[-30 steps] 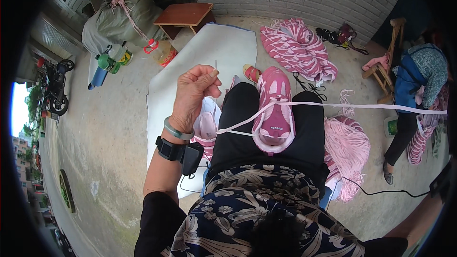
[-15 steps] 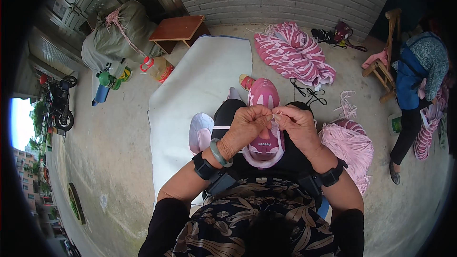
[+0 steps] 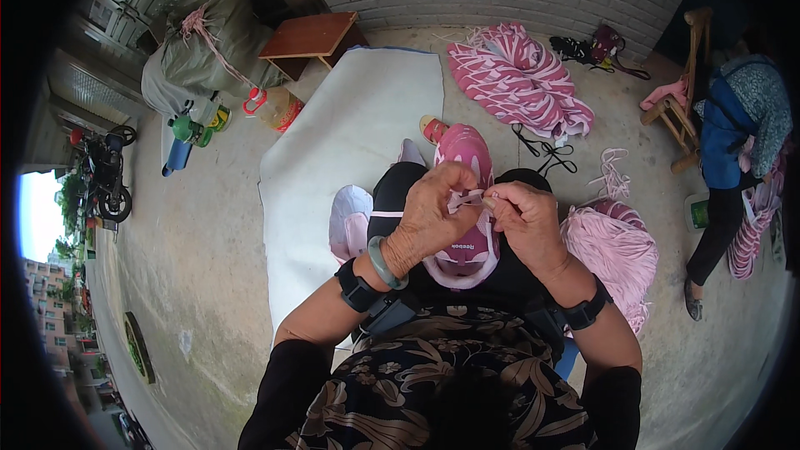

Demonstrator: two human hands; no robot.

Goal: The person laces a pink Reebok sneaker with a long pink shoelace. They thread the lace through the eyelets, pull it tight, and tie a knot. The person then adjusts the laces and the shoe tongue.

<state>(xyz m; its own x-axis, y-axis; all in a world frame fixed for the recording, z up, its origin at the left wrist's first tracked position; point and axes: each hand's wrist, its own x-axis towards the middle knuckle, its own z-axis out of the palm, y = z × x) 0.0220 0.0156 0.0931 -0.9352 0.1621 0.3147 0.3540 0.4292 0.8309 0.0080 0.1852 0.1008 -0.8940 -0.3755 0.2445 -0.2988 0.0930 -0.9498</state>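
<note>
A pink shoe upper (image 3: 462,148) rests on my lap between my black-clad knees, its padded pale-pink collar toward me. Above its middle, my left hand (image 3: 433,210) pinches a light pink shoelace (image 3: 468,198). Thumb and fingertips of my right hand (image 3: 529,223) are closed on the lace from the other side, almost meeting the left fingertips. Both hands partly cover the upper's eyelets. Beside my left knee lies a pale lilac and pink shoe piece (image 3: 352,221). A bundle of light pink laces (image 3: 612,246) sits by my right knee.
A white sheet (image 3: 333,125) covers the floor ahead and left. Beyond it are a heap of pink uppers (image 3: 517,75), a brown wooden stool (image 3: 308,36), bottles (image 3: 273,108) and a large sack (image 3: 225,42). At right, another person (image 3: 742,125) stands by a wooden chair (image 3: 679,108).
My left hand has turned and its fingers have spread somewhat, so more of the pink lace shows between the hands. My right hand keeps its pinch near the same spot.
</note>
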